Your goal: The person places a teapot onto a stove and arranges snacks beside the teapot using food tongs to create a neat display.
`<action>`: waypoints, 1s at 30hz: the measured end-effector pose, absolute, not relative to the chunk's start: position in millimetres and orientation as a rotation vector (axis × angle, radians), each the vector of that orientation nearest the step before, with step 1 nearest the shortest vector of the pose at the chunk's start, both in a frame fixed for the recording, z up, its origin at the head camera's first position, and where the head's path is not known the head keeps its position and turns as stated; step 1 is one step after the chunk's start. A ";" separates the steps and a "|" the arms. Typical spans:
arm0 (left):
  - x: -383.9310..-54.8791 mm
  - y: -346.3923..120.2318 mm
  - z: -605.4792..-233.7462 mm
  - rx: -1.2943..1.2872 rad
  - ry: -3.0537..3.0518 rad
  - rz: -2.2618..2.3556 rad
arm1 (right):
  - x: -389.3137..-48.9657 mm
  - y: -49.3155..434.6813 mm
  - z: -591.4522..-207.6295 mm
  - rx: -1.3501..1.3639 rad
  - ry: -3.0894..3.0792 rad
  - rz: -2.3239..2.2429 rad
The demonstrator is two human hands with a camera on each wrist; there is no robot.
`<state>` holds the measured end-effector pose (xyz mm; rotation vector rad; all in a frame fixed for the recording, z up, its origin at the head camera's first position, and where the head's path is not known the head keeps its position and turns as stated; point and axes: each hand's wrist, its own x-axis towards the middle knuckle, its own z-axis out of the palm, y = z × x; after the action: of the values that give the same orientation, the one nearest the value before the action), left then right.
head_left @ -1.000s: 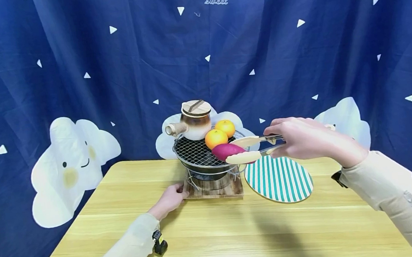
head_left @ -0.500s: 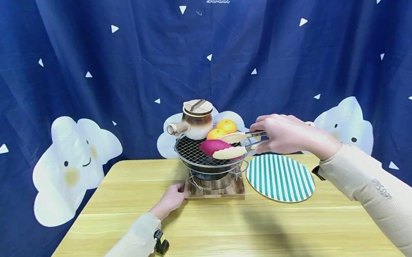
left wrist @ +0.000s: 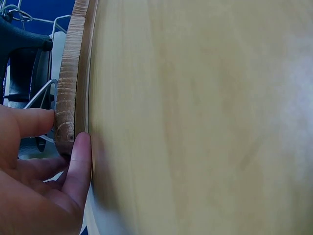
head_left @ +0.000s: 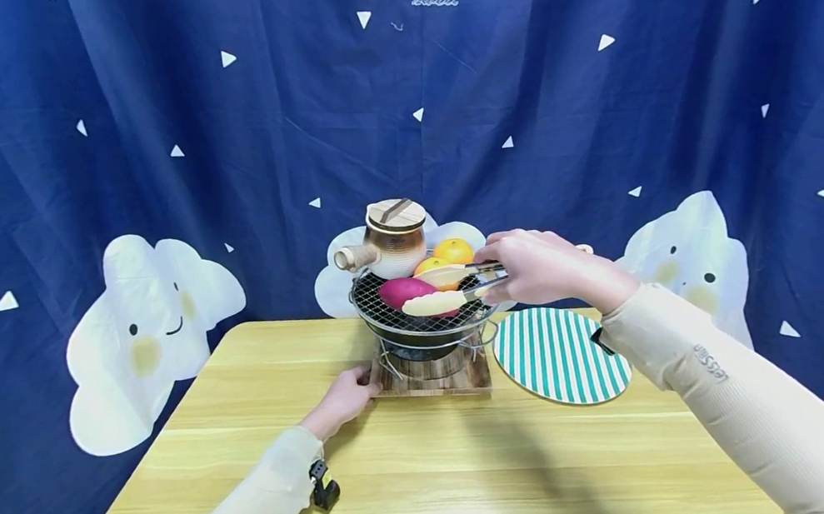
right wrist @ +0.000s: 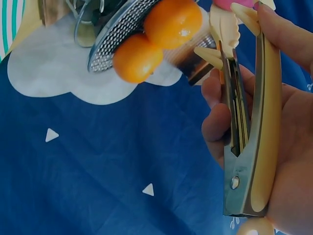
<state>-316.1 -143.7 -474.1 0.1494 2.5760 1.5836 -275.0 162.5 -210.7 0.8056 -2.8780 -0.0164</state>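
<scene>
My right hand (head_left: 543, 267) holds tongs (head_left: 432, 304) with cream-coloured heads, its fingers and palm round the handles (right wrist: 267, 127) in the right wrist view. Between the tong heads is a purple sweet potato (head_left: 397, 292), at the front of the round mesh grill (head_left: 368, 297); whether it bears on the mesh I cannot tell. Two oranges (head_left: 452, 250) sit behind it, the nearer one partly hidden by the tongs. At the near left corner of the wooden base board (head_left: 426, 387), my left hand (head_left: 341, 398) pinches the edge, thumb on top (left wrist: 36, 121).
A brown-and-white pot (head_left: 398, 252) with a wooden lid and side handle stands at the grill's back left. Right of the stove, a round green-and-white striped mat (head_left: 554, 359) lies on the wooden table (head_left: 375, 479). A blue curtain (head_left: 334, 89) hangs behind.
My right hand has moved left with the tongs, bringing the sweet potato from the grill's right side toward its middle. My left hand stays on the board's corner.
</scene>
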 end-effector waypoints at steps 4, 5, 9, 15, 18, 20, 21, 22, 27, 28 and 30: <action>-317.3 -142.8 -474.0 0.178 2.585 1.593 | -278.9 159.0 -212.7 0.813 -2.862 -0.002; -317.5 -142.8 -474.5 0.184 2.588 1.592 | -279.8 157.9 -213.5 0.812 -2.861 0.000; -316.2 -143.7 -476.7 0.182 2.591 1.589 | -284.5 151.9 -217.1 0.803 -2.867 -0.003; -317.1 -143.8 -478.2 0.159 2.577 1.606 | -290.0 142.5 -218.5 0.793 -2.874 -0.006; -317.5 -143.5 -477.6 0.152 2.567 1.613 | -294.2 138.8 -219.0 0.782 -2.881 -0.007; -317.2 -143.5 -477.1 0.154 2.570 1.606 | -296.9 136.4 -219.3 0.775 -2.890 -0.010; -316.6 -143.3 -476.6 0.146 2.569 1.603 | -298.3 135.3 -219.6 0.772 -2.893 -0.014; -316.2 -143.1 -476.4 0.143 2.571 1.595 | -299.3 134.4 -219.9 0.770 -2.897 -0.015; -314.2 -142.2 -474.4 0.137 2.587 1.572 | -303.7 130.5 -222.9 0.787 -2.897 0.004; -314.4 -141.8 -474.3 0.135 2.589 1.570 | -304.5 129.9 -223.5 0.792 -2.895 0.007; -314.6 -141.1 -473.4 0.138 2.587 1.575 | -305.9 129.1 -224.6 0.798 -2.893 0.005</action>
<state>-314.6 -141.1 -473.4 0.1383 2.5868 1.5750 -305.9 129.1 -224.6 0.7976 -2.8933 0.0053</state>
